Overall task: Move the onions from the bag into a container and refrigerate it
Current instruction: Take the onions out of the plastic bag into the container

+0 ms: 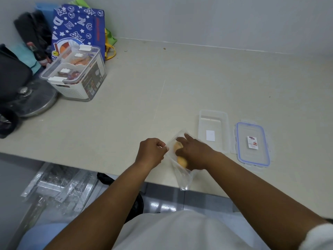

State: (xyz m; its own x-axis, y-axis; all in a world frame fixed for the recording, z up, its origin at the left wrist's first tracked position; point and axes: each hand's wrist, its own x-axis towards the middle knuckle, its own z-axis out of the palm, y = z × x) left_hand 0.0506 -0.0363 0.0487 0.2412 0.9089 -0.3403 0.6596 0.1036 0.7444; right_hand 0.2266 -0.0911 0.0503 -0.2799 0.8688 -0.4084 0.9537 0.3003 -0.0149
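Observation:
A clear plastic bag (pixel 183 179) lies at the near edge of the beige counter (pixel 144 91), its lower end hanging over the edge. Two yellowish onions (pixel 181 161) show inside it. My left hand (pixel 151 152) pinches the bag's open rim on the left. My right hand (pixel 194 154) reaches into the bag's mouth, fingers around the onions. Just right of the bag stands an open clear container (pixel 227 130), empty apart from a white label. Its blue-rimmed lid (pixel 242 156) lies flat to the right of it.
At the back left stand a lidded white basket box (pixel 79 91) with food, a blue patterned tote (pixel 79 26), a dark bag (pixel 12 76) and a round metal lid (pixel 36 103). Wrapped metal parts (pixel 59 186) lie on the floor below the counter.

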